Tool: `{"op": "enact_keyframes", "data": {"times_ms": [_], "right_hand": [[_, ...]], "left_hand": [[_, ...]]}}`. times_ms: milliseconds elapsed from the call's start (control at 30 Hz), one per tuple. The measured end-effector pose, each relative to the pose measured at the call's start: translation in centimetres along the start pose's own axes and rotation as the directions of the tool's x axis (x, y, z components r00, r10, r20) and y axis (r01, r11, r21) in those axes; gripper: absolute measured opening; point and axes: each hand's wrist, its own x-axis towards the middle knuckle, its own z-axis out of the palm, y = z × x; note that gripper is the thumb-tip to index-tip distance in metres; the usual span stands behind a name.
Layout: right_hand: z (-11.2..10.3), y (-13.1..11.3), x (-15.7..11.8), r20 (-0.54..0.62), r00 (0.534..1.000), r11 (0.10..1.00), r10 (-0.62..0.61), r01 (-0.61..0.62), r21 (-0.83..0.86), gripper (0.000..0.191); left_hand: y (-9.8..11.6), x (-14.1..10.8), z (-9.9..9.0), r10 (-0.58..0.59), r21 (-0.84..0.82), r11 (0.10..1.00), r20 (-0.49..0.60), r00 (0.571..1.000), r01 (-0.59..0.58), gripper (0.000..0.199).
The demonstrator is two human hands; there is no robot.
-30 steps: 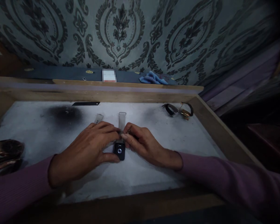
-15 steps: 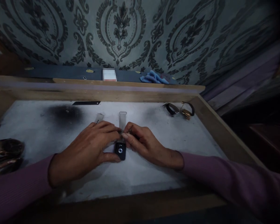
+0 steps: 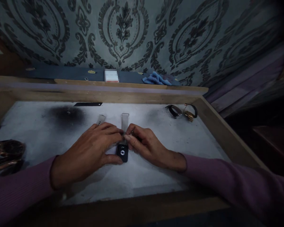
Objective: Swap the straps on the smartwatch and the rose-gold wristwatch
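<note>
A smartwatch body (image 3: 122,152) lies face down on the white surface, its dark back and round sensor showing. My left hand (image 3: 92,151) is closed around it, with the thumb along its lower edge and the fingers at its top end. A pale watch strap (image 3: 125,121) with a metal loop extends away from the body's top end. Right at that joint, my right hand (image 3: 146,143) pinches with thumb and forefinger. A small shiny bit shows between those fingers, too small to name. Another pale strap piece (image 3: 101,119), with holes, pokes out beyond my left fingers.
Raised wooden edges (image 3: 132,97) frame the white work surface. A dark cutter blade (image 3: 88,104) lies along the back. Wristwatches with dark straps (image 3: 182,113) sit at the back right, and more watches (image 3: 9,149) at the left. A blue cloth (image 3: 156,78) rests on the ledge behind.
</note>
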Motion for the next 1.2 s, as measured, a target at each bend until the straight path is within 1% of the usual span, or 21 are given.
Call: {"op": "enact_keyframes", "data": {"times_ms": [233, 467, 600, 833, 1200], "right_hand": [[0.00, -0.04, -0.07, 0.004, 1.000, 1.000, 0.002, -0.002, -0.005, 0.014], [-0.20, 0.06, -0.06, 0.018, 1.000, 1.000, 0.009, -0.009, -0.006, 0.018], [-0.15, 0.13, -0.08, 0.010, 1.000, 1.000, 0.004, -0.004, -0.024, 0.017], [-0.04, -0.02, -0.07, 0.011, 1.000, 0.999, -0.002, 0.002, -0.039, 0.016], [0.14, 0.01, -0.11, -0.005, 0.999, 0.997, -0.034, 0.034, -0.075, 0.016]], "left_hand": [[-0.12, -0.02, 0.09, 0.014, 0.004, 1.000, -0.002, 1.000, -0.014, 0.033], [-0.15, -0.07, 0.08, -0.001, 0.018, 1.000, 0.002, 1.000, 0.001, 0.030], [-0.14, -0.09, 0.12, 0.004, 0.010, 1.000, 0.002, 1.000, -0.004, 0.030], [-0.09, -0.09, 0.12, -0.002, 0.000, 1.000, 0.004, 1.000, 0.002, 0.035], [0.07, -0.08, 0.13, -0.002, -0.009, 1.000, -0.006, 1.000, 0.002, 0.029]]}}
